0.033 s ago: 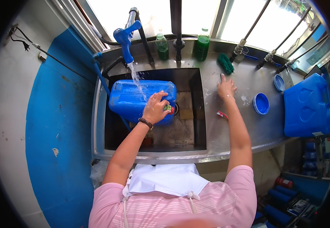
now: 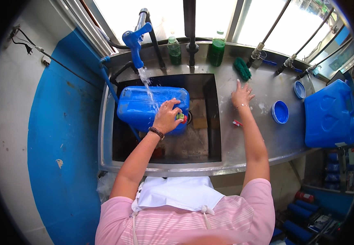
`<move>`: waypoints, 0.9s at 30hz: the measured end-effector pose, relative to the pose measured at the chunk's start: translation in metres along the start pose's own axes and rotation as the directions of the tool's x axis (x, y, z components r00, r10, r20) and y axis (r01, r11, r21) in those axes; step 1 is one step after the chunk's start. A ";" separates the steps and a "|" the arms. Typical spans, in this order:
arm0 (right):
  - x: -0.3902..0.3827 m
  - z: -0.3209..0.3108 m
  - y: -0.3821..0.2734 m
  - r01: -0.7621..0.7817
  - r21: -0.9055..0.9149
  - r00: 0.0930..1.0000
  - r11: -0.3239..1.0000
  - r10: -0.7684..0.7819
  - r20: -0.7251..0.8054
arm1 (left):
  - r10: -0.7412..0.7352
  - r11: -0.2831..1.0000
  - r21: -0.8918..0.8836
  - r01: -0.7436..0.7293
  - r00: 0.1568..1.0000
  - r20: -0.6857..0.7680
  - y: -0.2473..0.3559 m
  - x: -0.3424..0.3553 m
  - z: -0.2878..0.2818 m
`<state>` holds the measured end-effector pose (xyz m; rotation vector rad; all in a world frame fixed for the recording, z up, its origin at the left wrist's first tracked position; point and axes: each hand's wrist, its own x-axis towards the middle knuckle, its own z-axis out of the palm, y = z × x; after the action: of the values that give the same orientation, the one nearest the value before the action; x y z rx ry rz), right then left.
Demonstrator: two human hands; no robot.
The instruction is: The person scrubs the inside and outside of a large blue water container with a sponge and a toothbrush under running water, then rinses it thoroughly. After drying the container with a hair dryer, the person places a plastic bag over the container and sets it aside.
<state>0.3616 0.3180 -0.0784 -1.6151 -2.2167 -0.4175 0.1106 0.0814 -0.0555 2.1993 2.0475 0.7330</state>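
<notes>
A blue jerrycan lies on its side in the steel sink, and water from the blue-handled tap runs onto it. My left hand grips the can at its right end, fingers curled next to a red and green cap. Over the steel counter to the right, my right hand has its fingers spread and holds nothing. Just beyond its fingertips lies a green scrubbing brush. A small red and white brush is partly hidden by my right forearm.
Two bottles of green liquid, a left one and a right one, stand behind the sink. Farther right are a blue round lid, another blue lid and a second blue jerrycan. Pipes rise along the window.
My right hand has shifted slightly left, and its forearm now covers more of the red and white brush. The left hand and jerrycan stay in place; water keeps running.
</notes>
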 end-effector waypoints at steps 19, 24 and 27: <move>-0.056 -0.059 -0.182 -0.398 0.698 0.700 0.595 -0.295 0.650 | -0.109 0.973 -0.229 0.025 0.926 -0.362 -0.063 0.013 -0.086; -0.109 -0.023 -0.184 -0.506 0.824 0.811 0.256 -0.183 0.555 | -0.137 0.990 0.033 0.137 0.991 0.004 -0.068 -0.002 -0.074; -0.124 -0.022 -0.181 -0.548 0.836 0.821 -0.004 -0.193 0.537 | -0.265 0.954 0.159 0.253 0.962 0.058 -0.059 -0.020 -0.051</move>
<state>0.2259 0.1487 -0.1196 -1.0291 -1.5370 1.6418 0.0369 0.0556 -0.0362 1.9342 2.3585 0.4717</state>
